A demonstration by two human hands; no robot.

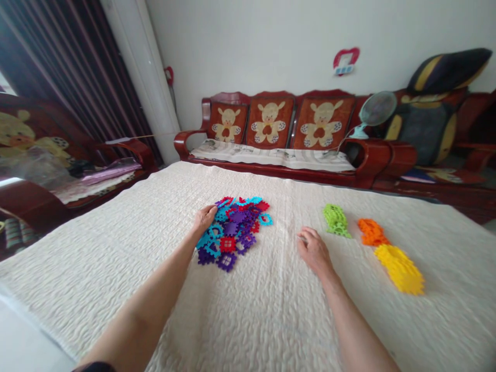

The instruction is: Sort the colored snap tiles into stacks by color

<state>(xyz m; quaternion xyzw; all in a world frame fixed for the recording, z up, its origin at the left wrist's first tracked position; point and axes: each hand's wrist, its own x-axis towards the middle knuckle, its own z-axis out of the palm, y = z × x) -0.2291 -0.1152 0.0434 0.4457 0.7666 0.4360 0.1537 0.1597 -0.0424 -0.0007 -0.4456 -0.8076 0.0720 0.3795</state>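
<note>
A mixed pile of purple, blue and red plastic pieces (pixel 236 227) lies in the middle of a cream quilted cloth (pixel 251 310). My left hand (pixel 204 219) rests at the pile's left edge, fingers curled against the pieces; whether it grips one is hidden. My right hand (pixel 313 250) lies on the bare cloth to the right of the pile, fingers loosely bent, holding nothing I can see. Right of it are three sorted heaps: green pieces (pixel 336 220), orange pieces (pixel 372 232) and yellow pieces (pixel 401 268).
A red wooden sofa (pixel 282 129) with bear cushions stands behind the cloth. A small fan (pixel 375 111) and a dark bag (pixel 434 103) sit at its right end. An armchair (pixel 46 170) and dark curtains are on the left.
</note>
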